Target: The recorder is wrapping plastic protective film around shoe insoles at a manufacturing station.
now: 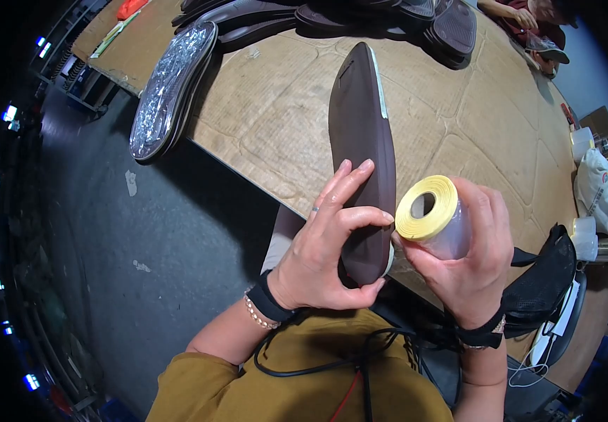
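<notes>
My left hand (318,253) pinches the dark brown insole (361,155) near its heel; my right hand (469,260) wraps the yellow sticker roll (430,211) just beside it. No sticker shows on the insole yet.

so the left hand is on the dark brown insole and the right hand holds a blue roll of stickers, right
Not quite: the roll in the right hand is yellow, not blue, as the head view shows. The left hand is indeed on the dark brown insole.
</notes>
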Tool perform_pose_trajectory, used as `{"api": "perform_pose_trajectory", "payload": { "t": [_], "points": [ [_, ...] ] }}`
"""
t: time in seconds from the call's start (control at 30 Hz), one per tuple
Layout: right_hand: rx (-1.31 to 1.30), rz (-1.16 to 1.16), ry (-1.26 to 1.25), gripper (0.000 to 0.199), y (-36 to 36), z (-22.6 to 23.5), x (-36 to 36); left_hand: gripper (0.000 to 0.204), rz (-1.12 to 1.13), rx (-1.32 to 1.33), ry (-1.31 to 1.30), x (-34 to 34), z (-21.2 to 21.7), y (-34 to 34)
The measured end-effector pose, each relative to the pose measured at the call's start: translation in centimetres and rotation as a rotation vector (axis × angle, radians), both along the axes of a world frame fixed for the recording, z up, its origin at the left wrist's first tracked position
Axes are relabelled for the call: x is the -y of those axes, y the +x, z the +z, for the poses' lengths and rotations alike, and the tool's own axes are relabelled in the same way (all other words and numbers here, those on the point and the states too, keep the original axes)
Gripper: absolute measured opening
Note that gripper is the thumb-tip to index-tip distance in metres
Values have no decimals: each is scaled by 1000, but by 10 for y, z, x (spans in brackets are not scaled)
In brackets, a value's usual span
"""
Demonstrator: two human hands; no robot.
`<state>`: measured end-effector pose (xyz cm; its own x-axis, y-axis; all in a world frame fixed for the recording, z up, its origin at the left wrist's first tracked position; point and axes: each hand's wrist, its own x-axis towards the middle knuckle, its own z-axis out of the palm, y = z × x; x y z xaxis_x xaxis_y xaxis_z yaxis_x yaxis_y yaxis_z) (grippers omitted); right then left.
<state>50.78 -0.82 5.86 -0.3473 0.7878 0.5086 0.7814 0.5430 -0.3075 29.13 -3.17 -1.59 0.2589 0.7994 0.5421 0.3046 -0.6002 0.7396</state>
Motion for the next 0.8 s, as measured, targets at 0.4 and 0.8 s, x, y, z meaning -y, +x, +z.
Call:
{"api": "perform_pose_trajectory", "payload": {
  "t": [0.4, 0.8],
  "points": [
    [90, 197, -156, 76, 8, 21, -19, 49, 238, 51, -32, 6, 4, 28],
    [-70, 170, -119, 72, 6, 19, -37, 52, 212, 56, -88, 10, 3, 26]
  ]
}}
